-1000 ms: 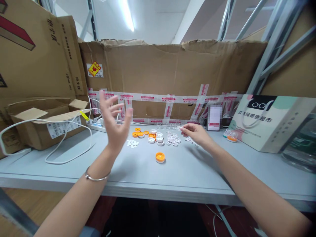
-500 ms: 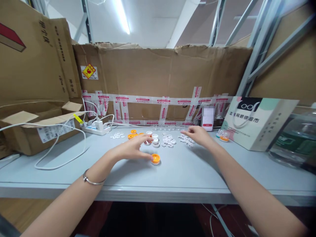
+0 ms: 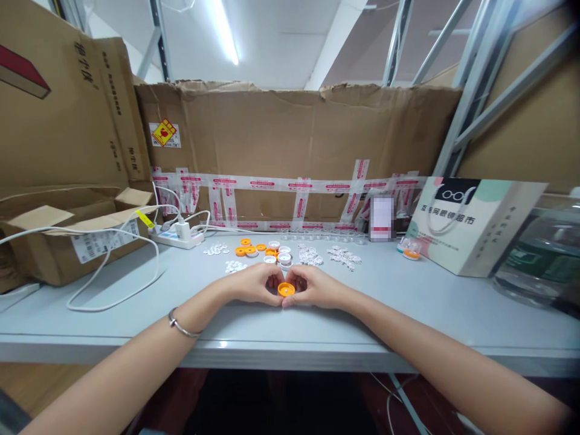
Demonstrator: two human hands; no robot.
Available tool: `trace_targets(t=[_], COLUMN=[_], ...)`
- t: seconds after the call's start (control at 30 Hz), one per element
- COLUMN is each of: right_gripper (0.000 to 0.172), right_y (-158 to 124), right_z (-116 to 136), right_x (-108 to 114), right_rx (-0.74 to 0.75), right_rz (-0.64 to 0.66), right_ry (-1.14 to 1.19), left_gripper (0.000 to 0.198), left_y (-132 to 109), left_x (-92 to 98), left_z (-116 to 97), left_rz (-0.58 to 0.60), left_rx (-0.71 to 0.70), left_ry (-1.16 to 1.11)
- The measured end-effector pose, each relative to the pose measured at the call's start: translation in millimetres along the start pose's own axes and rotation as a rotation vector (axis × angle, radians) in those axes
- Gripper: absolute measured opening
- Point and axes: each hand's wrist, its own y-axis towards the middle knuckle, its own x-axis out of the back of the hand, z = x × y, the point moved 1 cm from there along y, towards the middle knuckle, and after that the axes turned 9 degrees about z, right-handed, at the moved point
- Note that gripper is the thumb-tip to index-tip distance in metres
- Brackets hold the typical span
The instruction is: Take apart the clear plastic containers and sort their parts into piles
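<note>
A small round orange cap-like piece (image 3: 286, 289) lies on the grey table top in front of me, a tiny pale spot at its centre. From the left, my left hand (image 3: 254, 283) curls its fingers and thumb about the piece. My right hand (image 3: 313, 286) does the same from the right, its thumb at the near rim. Just beyond my hands are white round caps (image 3: 284, 257) and several orange caps (image 3: 245, 241). Two heaps of small white plastic parts (image 3: 309, 255) lie farther back, and small white discs (image 3: 235, 266) lie behind my left hand.
A power strip with white cables (image 3: 181, 238) and an open cardboard box (image 3: 67, 229) stand left. A phone (image 3: 382, 219) leans at the back near clear plastic pieces (image 3: 321, 236). On the right are finished-looking orange-and-clear pieces (image 3: 411, 254), a paper bag (image 3: 471, 226) and a large bottle (image 3: 539, 260).
My right hand has come from the right-hand heap of white parts to the orange piece. My left hand has closed in around it. A pale spot now shows inside the piece.
</note>
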Motion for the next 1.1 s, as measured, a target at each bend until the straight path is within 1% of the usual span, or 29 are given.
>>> trace_targets(t=[0.17, 0.3, 0.4, 0.47, 0.53, 0.57, 0.63, 0.7, 0.73, 0.77, 0.83, 0.9, 1.0, 1.1], right_gripper=[0.038, 0.032, 0.032, 0.034, 0.037, 0.039, 0.042, 0.039, 0.037, 0.035, 0.033, 0.032, 0.035, 0.041], right_y=[0, -2, -2, -2, -1, -1, 0, 2, 2, 3, 4, 5, 5, 3], right_z=[-3, -3, -4, -5, -8, -9, -10, -10, -9, -8, -7, -6, -6, -7], right_x=[-1, 2, 7, 11, 15, 16, 18, 18, 18, 17, 15, 13, 13, 16], right_rx=[0.037, 0.096, 0.105, 0.080, 0.036, 0.015, 0.000, 0.019, 0.030, 0.034, 0.015, -0.006, 0.022, 0.015], right_rz=[0.021, 0.002, -0.012, -0.064, -0.152, -0.188, -0.223, -0.224, -0.225, -0.226, -0.221, -0.208, -0.234, -0.266], right_ry=[0.068, 0.139, 0.208, 0.246, 0.270, 0.283, 0.326, 0.363, 0.374, 0.380, 0.398, 0.445, 0.484, 0.417], left_gripper=[0.029, 0.021, 0.021, 0.023, 0.030, 0.034, 0.040, 0.039, 0.036, 0.032, 0.022, 0.016, 0.011, 0.010], left_y=[-1, -2, -3, -4, -5, -6, -7, -6, -4, -3, -1, 0, -4, -6], left_x=[0.9, -0.4, -1.1, 0.9, 5.3, 8.4, 14.6, 18.3, 18.6, 18.0, 15.8, 14.9, 18.2, 23.0], left_z=[-2, -7, -9, -8, -7, -6, -6, -6, -7, -8, -10, -11, -10, -3], left_rz=[0.019, 0.003, -0.006, 0.004, 0.005, -0.025, -0.169, -0.335, -0.383, -0.405, -0.397, -0.375, -0.339, -0.299], left_rx=[-0.003, -0.041, -0.052, -0.040, -0.032, -0.031, -0.050, -0.124, -0.177, -0.230, -0.292, -0.286, -0.214, -0.080], left_ry=[0.004, 0.008, -0.025, -0.035, -0.015, 0.001, 0.038, 0.084, 0.110, 0.135, 0.169, 0.187, 0.216, 0.303])
